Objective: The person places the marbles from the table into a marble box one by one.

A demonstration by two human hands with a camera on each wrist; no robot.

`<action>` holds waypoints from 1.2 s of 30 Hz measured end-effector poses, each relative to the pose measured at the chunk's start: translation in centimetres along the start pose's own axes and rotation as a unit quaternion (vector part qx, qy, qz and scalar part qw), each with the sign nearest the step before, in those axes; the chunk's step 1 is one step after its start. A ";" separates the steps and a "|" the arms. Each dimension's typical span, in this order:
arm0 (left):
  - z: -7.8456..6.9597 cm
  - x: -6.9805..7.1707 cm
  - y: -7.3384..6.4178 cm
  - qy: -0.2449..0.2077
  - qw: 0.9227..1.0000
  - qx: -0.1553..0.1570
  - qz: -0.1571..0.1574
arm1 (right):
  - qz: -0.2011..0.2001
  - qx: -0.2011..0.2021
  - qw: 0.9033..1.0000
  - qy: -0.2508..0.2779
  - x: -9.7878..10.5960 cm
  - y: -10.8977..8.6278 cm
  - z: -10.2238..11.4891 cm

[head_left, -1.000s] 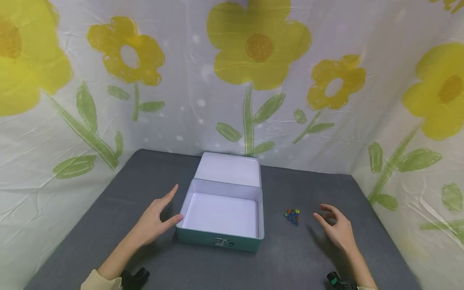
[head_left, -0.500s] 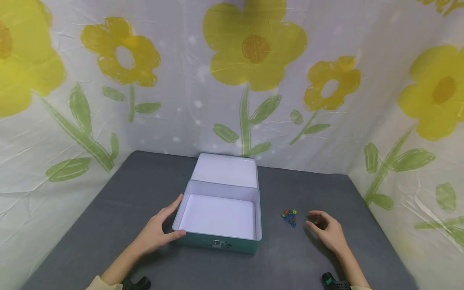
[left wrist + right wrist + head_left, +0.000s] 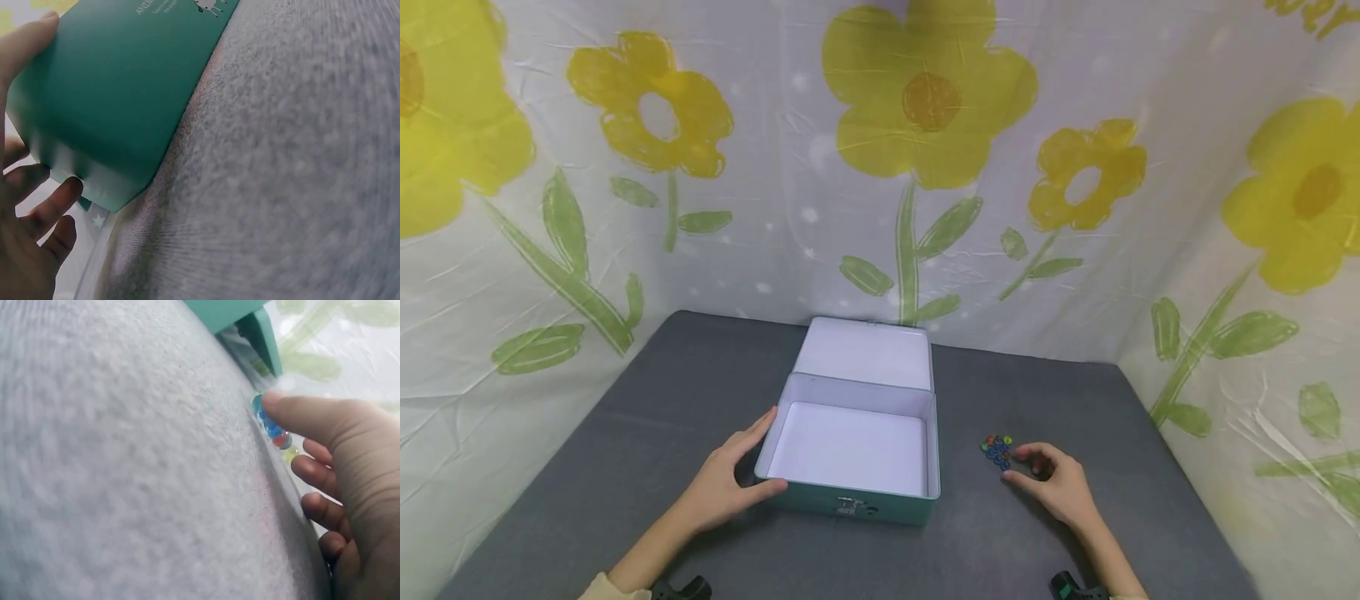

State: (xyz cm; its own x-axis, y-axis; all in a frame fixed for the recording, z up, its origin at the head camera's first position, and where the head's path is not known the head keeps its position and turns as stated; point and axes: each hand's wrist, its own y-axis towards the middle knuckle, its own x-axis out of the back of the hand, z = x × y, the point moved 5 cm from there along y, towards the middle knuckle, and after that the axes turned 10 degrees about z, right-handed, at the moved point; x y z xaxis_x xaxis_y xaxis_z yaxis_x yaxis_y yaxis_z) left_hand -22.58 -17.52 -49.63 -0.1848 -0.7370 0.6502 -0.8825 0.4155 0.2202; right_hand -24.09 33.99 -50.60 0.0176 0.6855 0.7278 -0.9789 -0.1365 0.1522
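A green tin box [image 3: 887, 504] with a white inside stands at the middle of the table, its lid [image 3: 865, 354] folded back behind it. My left hand [image 3: 722, 487] holds the box by its front left corner, thumb at the front rim and fingers along the left side. In the left wrist view, several fingertips [image 3: 72, 185] rest at the green side wall. Right of the box lies a small cluster of glass marbles [image 3: 997, 450], mostly blue with some red, green and yellow. My right hand [image 3: 1056, 483] is just right of them, fingers loosely bent, thumb tip right at the nearest blue marble [image 3: 269, 422].
The dark grey cloth-covered table [image 3: 700, 367] reaches back to a hanging white curtain [image 3: 775, 208] printed with yellow flowers. It encloses the back and both sides. A black wrist device [image 3: 681, 588] sits on each wrist.
My left hand has moved from beside the box onto its corner. My right hand has come leftward, from apart to right at the marbles. The marbles lie as before.
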 end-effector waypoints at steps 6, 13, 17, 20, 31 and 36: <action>-0.2 -0.2 0.1 0.005 1.000 0.010 0.000 | -0.011 0.004 1.000 -0.023 -0.2 0.1 0.2; 0.1 -0.6 0.3 0.007 1.000 0.005 0.001 | -0.035 0.012 0.998 -0.046 -0.1 -0.2 0.1; 0.5 -0.4 0.2 0.005 1.000 0.008 -0.003 | -0.036 0.014 0.998 -0.045 -0.4 0.0 0.1; 0.4 -0.3 -0.1 0.013 1.000 0.006 -0.006 | -0.034 0.017 0.998 -0.040 -0.6 0.1 0.2; -0.8 -0.4 -0.6 0.057 0.998 -0.014 -0.005 | -0.041 0.020 0.998 -0.036 -0.8 -0.3 0.2; -0.7 -0.3 -0.4 0.047 0.999 -0.012 -0.008 | -0.054 0.036 0.997 -0.037 -0.8 0.1 0.3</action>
State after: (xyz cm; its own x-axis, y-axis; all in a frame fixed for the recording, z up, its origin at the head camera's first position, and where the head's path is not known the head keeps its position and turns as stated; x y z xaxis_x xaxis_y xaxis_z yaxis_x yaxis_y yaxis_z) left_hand -21.89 -17.09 -49.37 -0.1278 -0.6913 0.7112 -0.8741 0.4174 0.2486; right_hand -24.17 33.24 -50.96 0.1388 0.6445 0.7519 -0.9537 -0.1176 0.2769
